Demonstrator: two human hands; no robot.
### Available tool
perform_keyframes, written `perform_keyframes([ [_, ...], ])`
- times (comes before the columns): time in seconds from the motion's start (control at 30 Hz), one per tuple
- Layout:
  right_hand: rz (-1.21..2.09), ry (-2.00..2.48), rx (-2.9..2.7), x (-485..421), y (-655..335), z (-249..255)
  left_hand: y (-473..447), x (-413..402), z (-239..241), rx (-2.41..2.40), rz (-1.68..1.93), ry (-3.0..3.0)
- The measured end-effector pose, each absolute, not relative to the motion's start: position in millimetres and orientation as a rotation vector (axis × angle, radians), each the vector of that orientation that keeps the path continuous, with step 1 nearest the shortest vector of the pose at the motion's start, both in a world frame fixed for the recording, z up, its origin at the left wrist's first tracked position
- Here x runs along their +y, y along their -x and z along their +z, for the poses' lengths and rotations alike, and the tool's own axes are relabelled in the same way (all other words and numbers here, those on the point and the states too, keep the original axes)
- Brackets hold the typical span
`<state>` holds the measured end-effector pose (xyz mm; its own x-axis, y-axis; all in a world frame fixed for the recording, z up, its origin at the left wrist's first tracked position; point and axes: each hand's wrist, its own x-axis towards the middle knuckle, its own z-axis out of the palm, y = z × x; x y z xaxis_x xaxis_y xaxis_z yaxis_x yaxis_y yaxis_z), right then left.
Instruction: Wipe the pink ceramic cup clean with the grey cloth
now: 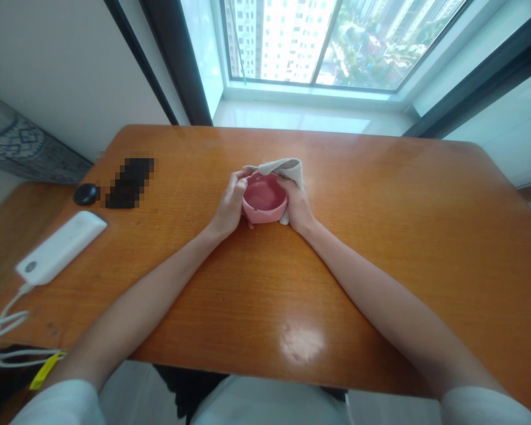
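Observation:
A pink bowl (265, 213) with small feet is held between my two hands above the middle of the wooden table (256, 283). My left hand (230, 203) grips its left side, thumb near the rim. On the right side, my right hand (297, 203) holds a light grey cloth (294, 170) against the bowl, its thumb reaching over the rim. The cloth drapes behind the bowl's far edge, and a corner hangs below by the right palm. The inside of the bowl shows no contents. Most fingertips are hidden behind the bowl and cloth.
To the left lie a white power strip (62, 248) with a white cable (13, 354), a round black object (85, 194) and a blurred-out dark object (130, 183). A yellow tag (46, 370) hangs on the cable near my left forearm. A window (314, 44) stands beyond the table.

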<state>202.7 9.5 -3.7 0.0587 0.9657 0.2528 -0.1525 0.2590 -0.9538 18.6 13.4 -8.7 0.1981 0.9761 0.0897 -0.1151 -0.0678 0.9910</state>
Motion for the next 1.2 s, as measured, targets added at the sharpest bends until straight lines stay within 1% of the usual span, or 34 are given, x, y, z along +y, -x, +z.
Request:
perform_keyframes([
  [0.13,1.025,0.907,-1.273,5.1,-198.5,2.3,-18.6,16.9,-12.1,0.994,1.197,-1.169],
  [0.37,0.764,0.858,-1.472,3.1,-194.6,-2.5,-19.6,24.9,-21.1,0.994,1.334,-1.162],
  [0.43,0.817,0.894,-1.412,4.1,-195.8,-4.8,-19.8,20.9,-17.5,0.981,1.328,-1.232],
  [0.57,1.101,0.922,-1.145,7.2,-199.0,-8.9,-19.7,9.1,-6.5,0.952,1.24,-1.398],
  [0.63,1.173,0.906,-1.086,7.3,-199.7,-9.1,-20.3,6.1,-3.5,0.941,1.226,-1.424],
  [0.7,1.143,0.9,-1.123,5.2,-199.2,-7.2,-21.6,6.8,-3.7,0.95,1.268,-1.393],
  [0.87,0.945,0.868,-1.317,-0.5,-196.0,-0.6,-22.9,12.2,-10.1,1.026,1.384,-1.213],
  [1.07,1.146,0.857,-1.16,1.5,-197.4,-3.8,-22.2,5.4,-7.4,0.945,1.307,-1.416],
  [1.2,1.031,0.838,-1.281,-5.1,-196.8,1.5,-24.5,11.0,-4.9,1.04,1.36,-1.203],
])
